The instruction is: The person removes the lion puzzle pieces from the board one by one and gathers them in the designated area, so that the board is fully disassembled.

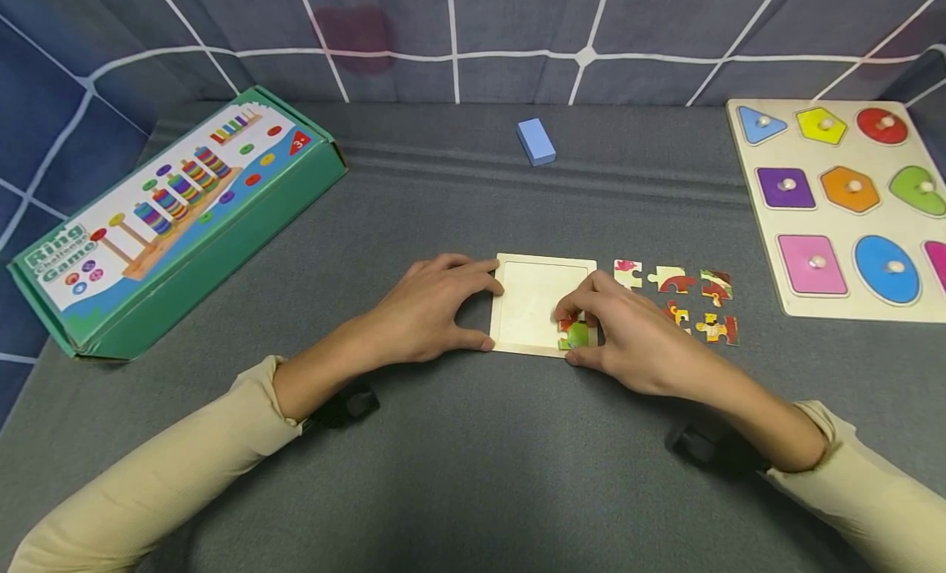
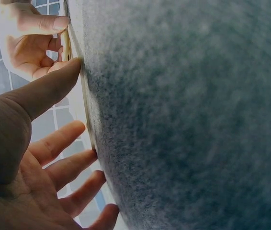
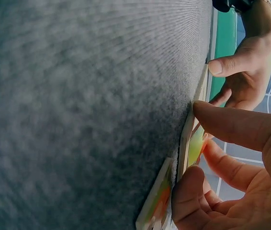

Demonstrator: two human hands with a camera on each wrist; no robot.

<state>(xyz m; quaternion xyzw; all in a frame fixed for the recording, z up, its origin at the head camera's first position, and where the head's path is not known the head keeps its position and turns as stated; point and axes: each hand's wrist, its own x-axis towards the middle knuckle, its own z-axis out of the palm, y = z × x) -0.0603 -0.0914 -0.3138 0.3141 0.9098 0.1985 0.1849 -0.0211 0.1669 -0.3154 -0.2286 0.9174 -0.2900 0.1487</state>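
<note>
A shallow wooden puzzle tray (image 1: 528, 298) lies on the grey cloth between both hands. My left hand (image 1: 436, 309) rests at its left side, thumb by the near corner and fingertips by the far one; the left wrist view shows these fingers spread and fairly straight. At the tray's near right corner, my right hand (image 1: 628, 335) pinches a green and red puzzle piece (image 1: 574, 335), its fingers curled over the piece and its thumb by the tray's near edge. In the right wrist view the piece (image 3: 196, 147) appears inside the tray's rim, partly hidden by fingers.
Several loose puzzle pieces (image 1: 671, 279) lie right of the tray, some partly behind the right hand. A shape-knob board (image 1: 801, 208) lies at the far right. A blue block (image 1: 535, 141) sits at the back, and a green ring-game box (image 1: 222, 236) stands at the left.
</note>
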